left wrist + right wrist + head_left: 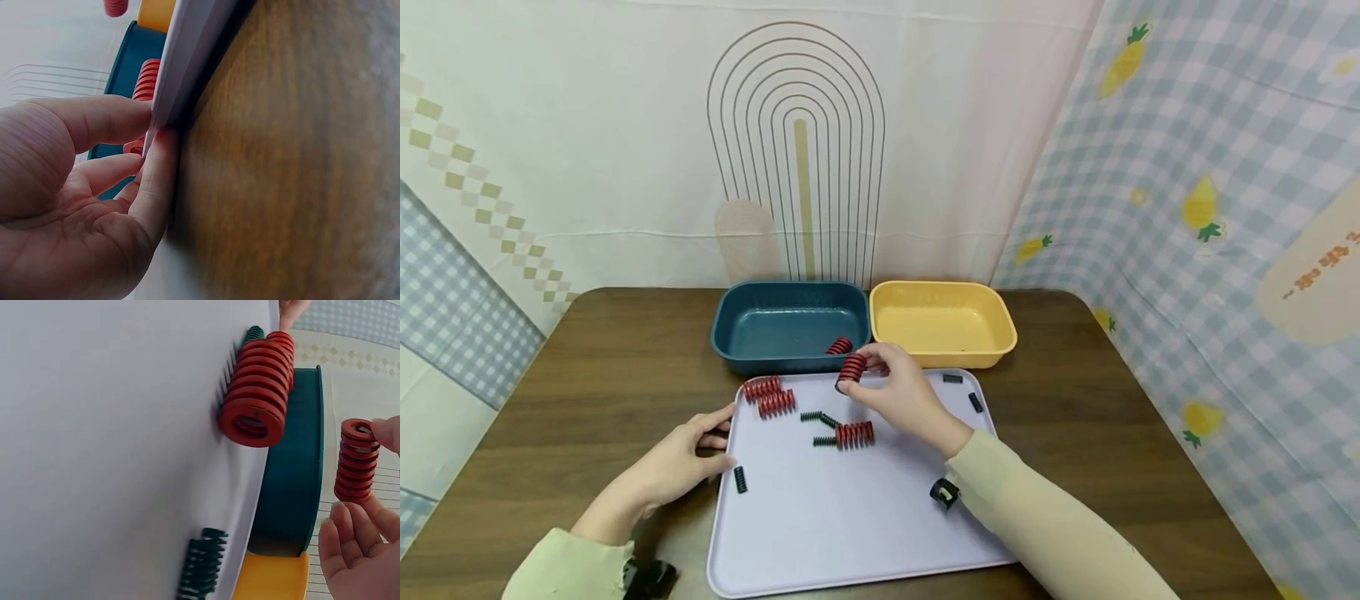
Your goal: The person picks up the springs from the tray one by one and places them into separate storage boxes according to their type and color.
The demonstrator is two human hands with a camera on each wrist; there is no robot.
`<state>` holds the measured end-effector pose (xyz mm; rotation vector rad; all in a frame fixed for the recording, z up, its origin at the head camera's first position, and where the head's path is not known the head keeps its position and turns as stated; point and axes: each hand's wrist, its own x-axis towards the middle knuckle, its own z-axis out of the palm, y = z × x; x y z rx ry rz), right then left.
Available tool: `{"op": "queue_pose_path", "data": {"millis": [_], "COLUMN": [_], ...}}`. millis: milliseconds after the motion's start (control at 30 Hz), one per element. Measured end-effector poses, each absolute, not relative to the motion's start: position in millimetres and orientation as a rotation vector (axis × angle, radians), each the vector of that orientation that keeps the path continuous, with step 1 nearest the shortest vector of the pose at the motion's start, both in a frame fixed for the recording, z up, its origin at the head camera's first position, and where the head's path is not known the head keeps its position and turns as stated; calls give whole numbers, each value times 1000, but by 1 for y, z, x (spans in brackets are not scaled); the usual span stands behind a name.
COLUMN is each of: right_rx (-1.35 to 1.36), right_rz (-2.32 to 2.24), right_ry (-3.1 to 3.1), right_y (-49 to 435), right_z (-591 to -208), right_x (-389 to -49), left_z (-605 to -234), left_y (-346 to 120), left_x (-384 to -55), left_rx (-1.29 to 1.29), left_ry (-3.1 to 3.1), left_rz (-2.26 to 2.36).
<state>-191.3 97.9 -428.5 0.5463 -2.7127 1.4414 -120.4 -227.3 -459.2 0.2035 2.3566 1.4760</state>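
My right hand [904,398] pinches a thick red coil spring [851,372] between thumb and fingertips, above the lilac tray's [820,525] far edge and in front of the teal bin [775,365]. The right wrist view shows that spring [356,464] held by its two ends. At the tray's left side my left hand [676,460] grips the rim, with thumb and fingers on either side of the tray edge [178,69] in the left wrist view. Beside the left thumb lies a small dark green spring [741,479]. Another red spring [855,434] lies mid-tray among small green springs [811,416].
Two red springs [777,403] lie at the tray's far left corner. More small dark springs [975,402] lie at its far right. One red spring [839,346] is inside the teal bin. A yellow bin [943,360] adjoins it on the right. All stand on a wooden table [1097,442].
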Motion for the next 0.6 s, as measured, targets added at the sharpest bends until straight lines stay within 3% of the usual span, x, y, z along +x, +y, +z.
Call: {"op": "queue_pose_path", "data": {"millis": [600], "right_rx": [376], "right_rz": [1446], "right_ry": [-2643], "right_y": [64], "right_z": [-425], "right_x": [-216], "left_z": [-459], "left_y": [-227], "left_x": [-121], "left_rx": [189], "left_ry": [2353], "left_rz": [1464]}}
